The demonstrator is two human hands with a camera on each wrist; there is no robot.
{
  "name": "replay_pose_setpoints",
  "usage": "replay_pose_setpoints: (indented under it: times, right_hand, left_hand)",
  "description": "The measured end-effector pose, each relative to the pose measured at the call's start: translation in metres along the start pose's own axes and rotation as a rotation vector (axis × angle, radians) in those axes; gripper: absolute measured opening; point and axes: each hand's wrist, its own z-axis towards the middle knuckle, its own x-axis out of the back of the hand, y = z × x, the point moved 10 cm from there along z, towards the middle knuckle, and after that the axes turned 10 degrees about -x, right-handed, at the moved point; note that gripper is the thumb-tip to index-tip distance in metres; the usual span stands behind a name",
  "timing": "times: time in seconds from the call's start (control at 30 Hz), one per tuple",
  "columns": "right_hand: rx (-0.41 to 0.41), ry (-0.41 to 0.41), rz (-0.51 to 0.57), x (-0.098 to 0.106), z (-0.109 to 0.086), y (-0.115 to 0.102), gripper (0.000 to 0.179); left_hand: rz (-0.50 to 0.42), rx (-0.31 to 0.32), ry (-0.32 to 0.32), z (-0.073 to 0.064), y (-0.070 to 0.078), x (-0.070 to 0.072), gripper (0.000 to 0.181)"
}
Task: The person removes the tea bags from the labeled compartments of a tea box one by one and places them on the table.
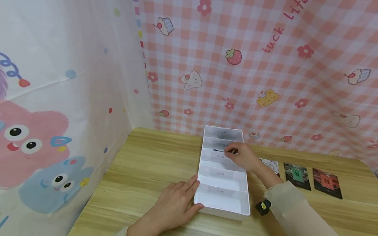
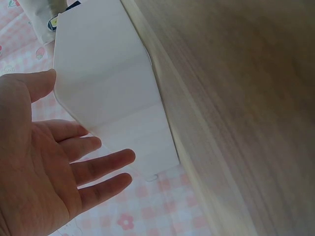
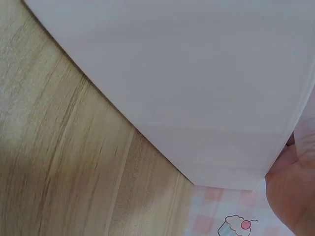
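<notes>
A long white box (image 1: pixel 218 209) with several compartments in a row stands on the table, a printed label inside each. Above one of its farther compartments my right hand (image 1: pixel 242 156) pinches a thin dark card (image 1: pixel 218 150), seen nearly edge-on. In the right wrist view the box wall (image 3: pixel 172 88) hides the card and most of the right hand (image 3: pixel 293 189). My left hand (image 1: pixel 175 201) lies along the near left side of the box, fingers extended and fingertips at the rim. The left wrist view shows its fingers (image 2: pixel 106 164) spread beside the white wall.
Right of the box lie a green-and-black card (image 1: pixel 297 176), a red-and-black card (image 1: pixel 327 182) and a whitish patterned card (image 1: pixel 271 165), partly behind my right forearm. A small black block (image 1: pixel 262 207) shows beside the right sleeve. Printed cloth (image 1: pixel 236 82) hangs behind the wooden table (image 1: pixel 159 164).
</notes>
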Motion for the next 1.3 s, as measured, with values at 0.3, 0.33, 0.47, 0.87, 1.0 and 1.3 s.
replay_pose_setpoints:
  times: [0.3, 0.33, 0.47, 0.87, 1.0, 1.3]
  right_hand:
    - [0.071, 0.088, 0.039, 0.017, -0.004, -0.006, 0.007]
    - [0.098, 0.104, 0.036, 0.021, -0.005, -0.009, 0.008]
    - [0.149, 0.161, 0.005, 0.032, -0.007, -0.016, 0.01]
    - [0.164, 0.271, 0.009, 0.058, -0.016, -0.039, 0.006]
    - [0.125, 0.302, 0.028, 0.068, -0.02, -0.041, 0.008]
    - [0.15, 0.391, 0.018, 0.094, -0.04, -0.046, 0.013]
  left_hand:
    - [-0.003, -0.013, 0.001, 0.002, 0.002, 0.0, 0.069]
    - [-0.004, -0.014, 0.001, 0.003, 0.002, 0.0, 0.069]
    - [-0.009, -0.012, -0.001, 0.005, 0.002, 0.0, 0.069]
    - [-0.01, 0.009, -0.013, 0.001, -0.002, 0.001, 0.068]
    - [-0.019, 0.014, -0.02, 0.0, -0.002, 0.0, 0.069]
    - [-0.008, 0.002, -0.011, 0.0, 0.0, 0.0, 0.068]
